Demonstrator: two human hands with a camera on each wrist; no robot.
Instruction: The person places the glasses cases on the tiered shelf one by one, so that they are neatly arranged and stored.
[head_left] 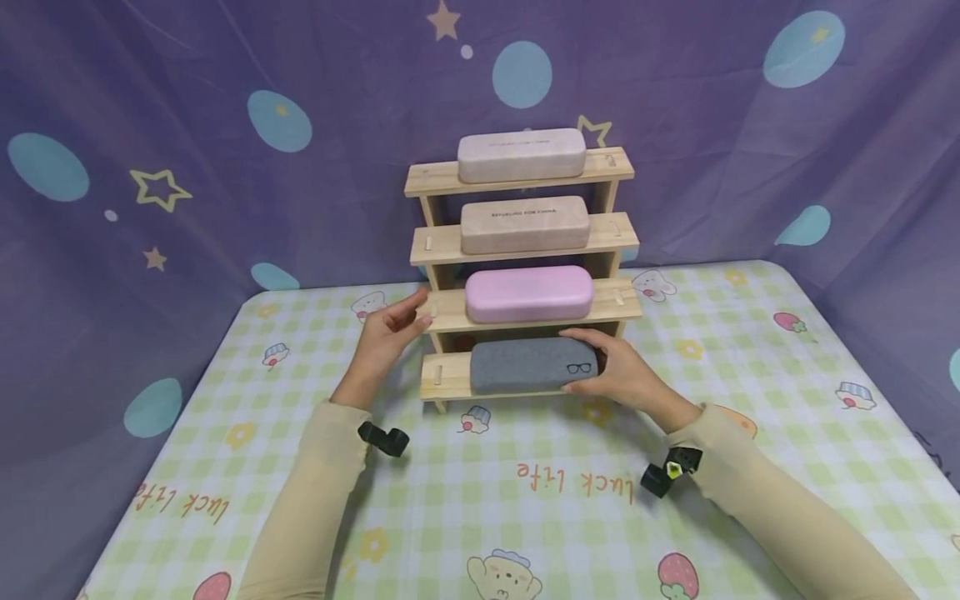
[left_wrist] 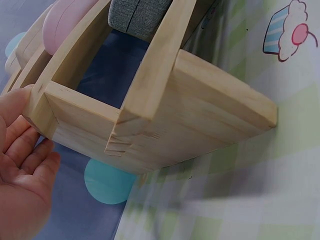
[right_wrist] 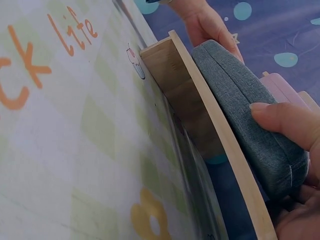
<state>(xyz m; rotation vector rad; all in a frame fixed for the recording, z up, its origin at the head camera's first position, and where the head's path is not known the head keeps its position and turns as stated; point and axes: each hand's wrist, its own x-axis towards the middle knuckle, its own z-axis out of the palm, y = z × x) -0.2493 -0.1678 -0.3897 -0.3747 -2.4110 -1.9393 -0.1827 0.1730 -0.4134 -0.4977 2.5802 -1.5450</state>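
Note:
A stepped wooden display shelf stands on the table. On its lowest tier lies a grey fabric glasses case with a small glasses print. My right hand grips this case by its right end, thumb on the near side in the right wrist view, fingers partly hidden behind. My left hand pinches the left end of the tier above, thumb and fingers at the board's corner in the left wrist view. On that tier sits a pink glasses case.
Higher up, a beige glasses case and a pale pinkish-white glasses case lie on the two top tiers. A checked tablecloth with cartoon prints covers the table. Behind hangs a purple curtain with stars and balloons.

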